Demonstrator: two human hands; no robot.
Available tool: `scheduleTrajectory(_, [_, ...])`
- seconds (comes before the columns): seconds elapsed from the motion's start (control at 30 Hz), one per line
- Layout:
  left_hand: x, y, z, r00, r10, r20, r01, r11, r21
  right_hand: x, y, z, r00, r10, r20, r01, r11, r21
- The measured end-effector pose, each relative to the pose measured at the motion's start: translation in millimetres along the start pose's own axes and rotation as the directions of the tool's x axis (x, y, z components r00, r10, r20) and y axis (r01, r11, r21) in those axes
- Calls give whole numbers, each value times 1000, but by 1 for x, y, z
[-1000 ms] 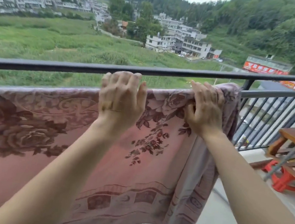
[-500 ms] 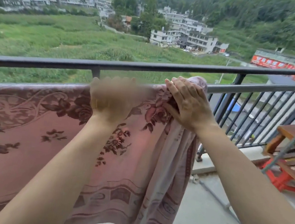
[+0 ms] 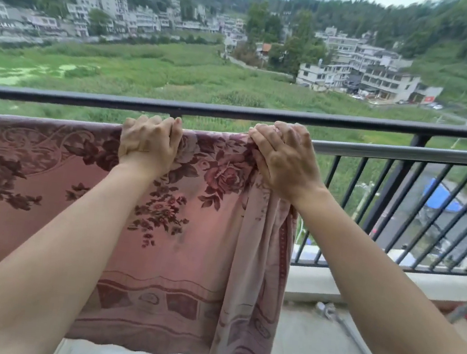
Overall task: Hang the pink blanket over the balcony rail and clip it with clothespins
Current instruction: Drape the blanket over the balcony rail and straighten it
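The pink blanket [image 3: 192, 246] hangs draped over the lower silver rail [image 3: 409, 153] of the balcony, just beneath the dark top rail [image 3: 264, 116]. The left hand [image 3: 148, 144] curls its fingers over the blanket's top fold. The right hand [image 3: 284, 160] clamps the bunched right end at the rail.
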State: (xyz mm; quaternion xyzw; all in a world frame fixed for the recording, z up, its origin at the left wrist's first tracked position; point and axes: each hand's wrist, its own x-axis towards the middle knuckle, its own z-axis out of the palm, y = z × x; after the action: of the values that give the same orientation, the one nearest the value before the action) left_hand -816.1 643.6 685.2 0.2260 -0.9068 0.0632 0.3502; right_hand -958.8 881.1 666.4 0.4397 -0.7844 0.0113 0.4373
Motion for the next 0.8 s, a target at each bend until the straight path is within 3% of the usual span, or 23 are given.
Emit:
scheduleTrajectory(0.17, [2, 12, 2, 995, -101, 12, 101, 995, -7, -8, -7, -2, 978, 198, 59, -205, 967, 152])
scheduleTrajectory(0.27, [-3, 14, 0, 991, -132, 14, 132, 991, 13, -14, -32, -6, 923, 382, 49, -370, 844, 389])
scheduleTrajectory(0.33, [-5, 15, -2, 989, -146, 11, 146, 989, 8, -21, -47, -10, 860, 511, -4, -422, 715, 557])
scheduleTrajectory(0.4, [-7, 19, -4, 987, -159, 35, 159, 987, 0, -25, -56, -23, 739, 671, 61, -517, 506, 691])
scheduleTrajectory(0.5, [-7, 40, -5, 994, -61, 91, 66, 997, -48, -19, -50, -44, 546, 730, 411, -724, 163, 671])
scheduleTrajectory(0.57, [-5, 61, -8, 993, 41, 115, -28, 993, -118, -10, -30, -49, 498, 638, 587, -786, 45, 617])
scheduleTrajectory(0.63, [-2, 79, -10, 981, 131, 140, -107, 980, -170, -1, -4, -57, 498, 538, 681, -825, 52, 563])
scheduleTrajectory(0.67, [-1, 84, -10, 975, 159, 152, -132, 975, -176, 2, 10, -58, 505, 512, 694, -839, 104, 534])
scheduleTrajectory(0.8, [2, 85, -1, 971, 159, 178, -133, 979, -152, 22, 58, -78, 570, 644, 510, -805, 315, 502])
